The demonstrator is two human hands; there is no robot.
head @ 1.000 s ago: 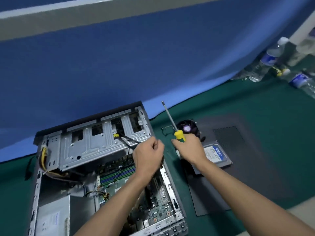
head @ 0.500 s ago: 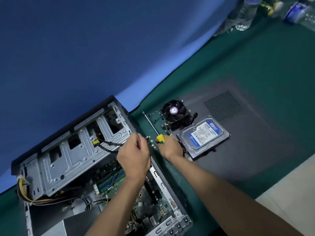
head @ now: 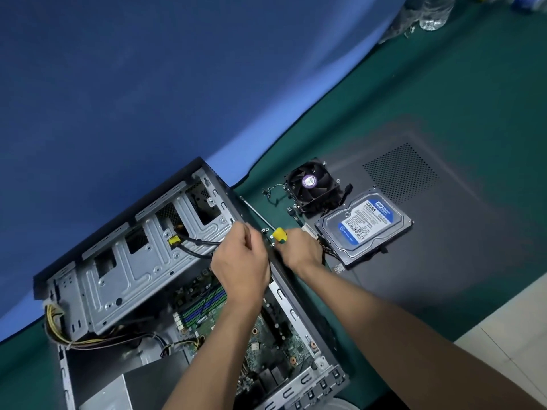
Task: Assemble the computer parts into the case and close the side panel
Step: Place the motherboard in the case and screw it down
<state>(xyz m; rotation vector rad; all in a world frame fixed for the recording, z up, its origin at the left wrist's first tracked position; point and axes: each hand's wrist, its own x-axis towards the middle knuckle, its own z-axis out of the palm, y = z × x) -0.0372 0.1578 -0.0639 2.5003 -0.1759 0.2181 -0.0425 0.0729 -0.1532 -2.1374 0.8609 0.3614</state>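
gripping the screwdriver at the case edge

your right hand (head: 299,247) curls round the screwdriver (head: 278,234) just outside the case (head: 307,309) rim. your left hand (head: 241,264) hovers fisted inside it; contents unclear. hard drive (head: 365,224), fan (head: 310,184) lie beyond your right.

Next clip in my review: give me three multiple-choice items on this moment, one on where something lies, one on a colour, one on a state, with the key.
1. Where does the hard drive lie?
A. inside the case
B. on the side panel
C. on the bottles

2. What colour is the screwdriver handle?
A. yellow
B. red
C. white

3. What state is the case in?
A. closed
B. open, motherboard showing
C. standing upright

Key: 1 B, the drive rests on the dark side panel, beside the fan. 2 A, a yellow handle shows at the right hand. 3 B, the case lies open with the motherboard exposed under the left hand.
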